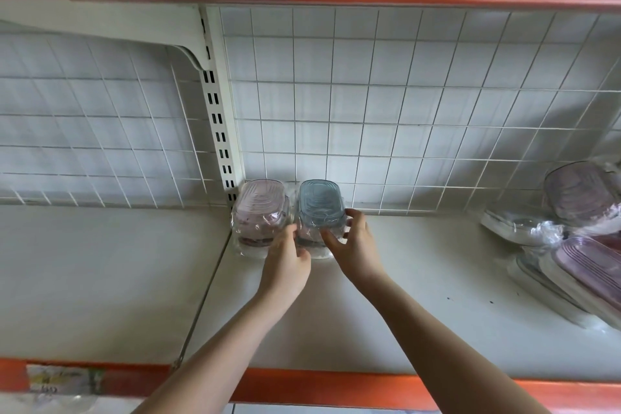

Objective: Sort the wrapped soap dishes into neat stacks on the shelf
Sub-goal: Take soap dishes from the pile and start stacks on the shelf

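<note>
Both grips clamped the blue-topped soap dish stack (319, 215): left hand (285, 262) on its left side, right hand (353, 245) opposite. Pink-topped stack (260, 212) touched left of left grip.

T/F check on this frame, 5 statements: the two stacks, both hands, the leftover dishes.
1. Two stacks stand side by side at the back of the shelf. True.
2. The blue-topped stack is left of the pink-topped stack. False: it stands on the right.
3. Both hands are at the blue-topped stack, left hand on its left side, right hand on its right. True.
4. The unsorted dishes lie at the shelf's left end. False: they lie at the right end.
5. The dishes are unwrapped. False: clear plastic wrap covers them.
</note>
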